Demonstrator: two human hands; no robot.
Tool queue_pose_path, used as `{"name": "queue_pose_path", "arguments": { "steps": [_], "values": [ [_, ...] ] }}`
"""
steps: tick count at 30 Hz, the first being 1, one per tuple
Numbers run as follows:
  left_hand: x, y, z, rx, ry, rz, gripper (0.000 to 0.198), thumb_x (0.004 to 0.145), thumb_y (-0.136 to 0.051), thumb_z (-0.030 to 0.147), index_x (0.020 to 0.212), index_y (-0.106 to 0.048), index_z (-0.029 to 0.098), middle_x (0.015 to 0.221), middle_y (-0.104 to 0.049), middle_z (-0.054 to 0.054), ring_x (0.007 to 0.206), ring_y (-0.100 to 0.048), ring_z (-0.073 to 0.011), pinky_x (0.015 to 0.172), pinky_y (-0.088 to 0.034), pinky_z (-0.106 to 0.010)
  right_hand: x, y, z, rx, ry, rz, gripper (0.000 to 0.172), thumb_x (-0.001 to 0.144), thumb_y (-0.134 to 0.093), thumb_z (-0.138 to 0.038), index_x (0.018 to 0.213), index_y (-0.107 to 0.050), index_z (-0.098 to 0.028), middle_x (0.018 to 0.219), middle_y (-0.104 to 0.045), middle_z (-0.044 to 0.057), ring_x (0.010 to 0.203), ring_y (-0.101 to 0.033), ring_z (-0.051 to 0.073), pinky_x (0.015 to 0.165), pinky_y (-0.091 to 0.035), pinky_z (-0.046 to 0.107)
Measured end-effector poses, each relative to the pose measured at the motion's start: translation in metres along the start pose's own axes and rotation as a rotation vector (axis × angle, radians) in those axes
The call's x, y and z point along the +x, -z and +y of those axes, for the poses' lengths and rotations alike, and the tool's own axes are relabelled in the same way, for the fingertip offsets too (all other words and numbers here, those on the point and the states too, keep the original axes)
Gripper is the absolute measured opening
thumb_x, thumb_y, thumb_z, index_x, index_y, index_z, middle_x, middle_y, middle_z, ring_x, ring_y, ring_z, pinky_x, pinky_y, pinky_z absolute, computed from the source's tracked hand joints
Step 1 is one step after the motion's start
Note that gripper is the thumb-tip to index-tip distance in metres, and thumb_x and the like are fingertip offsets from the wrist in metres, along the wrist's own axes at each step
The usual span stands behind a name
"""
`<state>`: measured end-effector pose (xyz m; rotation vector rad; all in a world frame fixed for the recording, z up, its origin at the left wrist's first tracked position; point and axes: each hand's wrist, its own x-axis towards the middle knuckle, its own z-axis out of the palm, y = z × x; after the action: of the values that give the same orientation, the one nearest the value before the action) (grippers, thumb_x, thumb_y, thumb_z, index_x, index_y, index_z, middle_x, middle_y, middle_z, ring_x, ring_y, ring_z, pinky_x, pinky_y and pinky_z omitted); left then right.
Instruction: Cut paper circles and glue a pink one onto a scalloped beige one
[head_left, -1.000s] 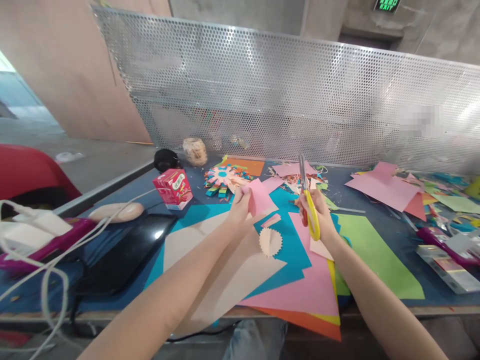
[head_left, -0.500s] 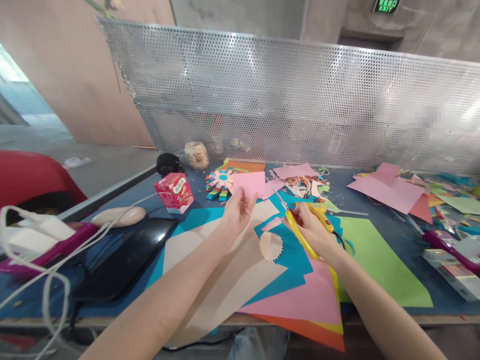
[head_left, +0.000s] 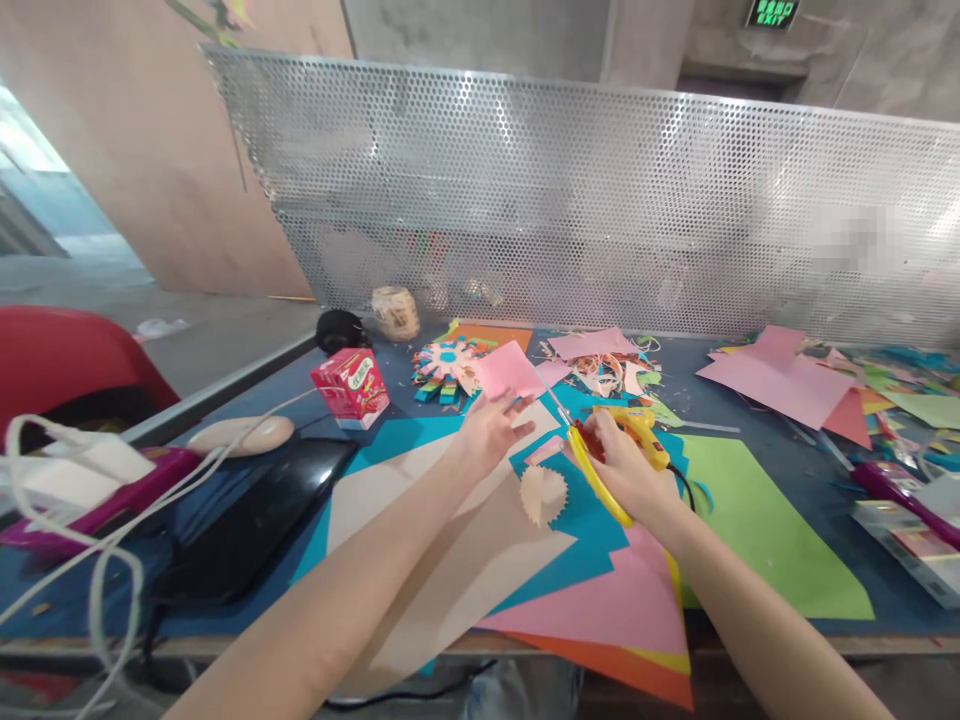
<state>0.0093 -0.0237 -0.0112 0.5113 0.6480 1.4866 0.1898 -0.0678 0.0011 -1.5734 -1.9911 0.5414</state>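
Note:
My left hand (head_left: 489, 430) pinches a small pink paper square (head_left: 508, 371) and holds it up above the table. My right hand (head_left: 624, 465) grips yellow-handled scissors (head_left: 589, 462), whose blades point up and left toward the pink square's lower right edge. A beige scalloped paper circle (head_left: 541, 492) lies on a teal sheet (head_left: 577, 510) just below both hands. Large beige (head_left: 450, 560), pink (head_left: 607, 600) and green (head_left: 757, 520) sheets lie spread beneath my arms.
A red drink carton (head_left: 351, 386), a colourful paper flower (head_left: 448, 362), a twine roll (head_left: 395, 311) and paper scraps (head_left: 615, 370) lie further back. A yellow glue gun (head_left: 637, 425) lies behind my right hand. A perforated metal screen (head_left: 600, 200) closes the table's far side. Cables and a black bag (head_left: 247, 520) lie left.
My right hand swung the scissors from upright down to point left at the pink square. My left hand turned the pink square and raised it slightly.

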Motion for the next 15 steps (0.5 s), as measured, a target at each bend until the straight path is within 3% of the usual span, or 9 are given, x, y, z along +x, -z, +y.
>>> {"name": "queue_pose_path", "arguments": {
  "steps": [5, 10, 15],
  "values": [
    [0.002, 0.009, 0.002, 0.216, -0.029, -0.06, 0.018, 0.051, -0.079, 0.01, 0.066, -0.069, 0.013, 0.067, -0.07, -0.002, 0.056, -0.059, -0.0112, 0.046, -0.045, -0.021, 0.003, -0.003, 0.007, 0.081, 0.043, 0.016, 0.025, 0.084, -0.05, -0.047, 0.083, -0.036, -0.025, 0.077, -0.054, -0.001, 0.073, -0.053, 0.019, 0.067, -0.042, 0.031],
    [-0.001, 0.01, 0.002, 0.37, -0.021, -0.162, 0.019, 0.051, -0.082, 0.018, 0.066, -0.074, 0.011, 0.071, -0.073, -0.01, 0.063, -0.066, -0.0187, 0.049, -0.045, -0.024, 0.005, -0.005, 0.011, 0.155, 0.069, 0.05, 0.031, 0.082, -0.053, -0.052, 0.086, -0.039, -0.025, 0.079, -0.053, 0.0, 0.073, -0.052, 0.02, 0.065, -0.042, 0.032],
    [-0.006, 0.001, 0.004, 0.328, -0.123, -0.179, 0.032, 0.057, -0.082, 0.04, 0.07, -0.073, 0.013, 0.073, -0.074, -0.009, 0.07, -0.068, -0.0216, 0.052, -0.046, -0.026, 0.005, -0.007, 0.01, 0.237, 0.132, 0.144, 0.033, 0.083, -0.054, -0.053, 0.09, -0.041, -0.024, 0.077, -0.052, -0.001, 0.067, -0.05, 0.017, 0.062, -0.042, 0.03]
  ]
}}
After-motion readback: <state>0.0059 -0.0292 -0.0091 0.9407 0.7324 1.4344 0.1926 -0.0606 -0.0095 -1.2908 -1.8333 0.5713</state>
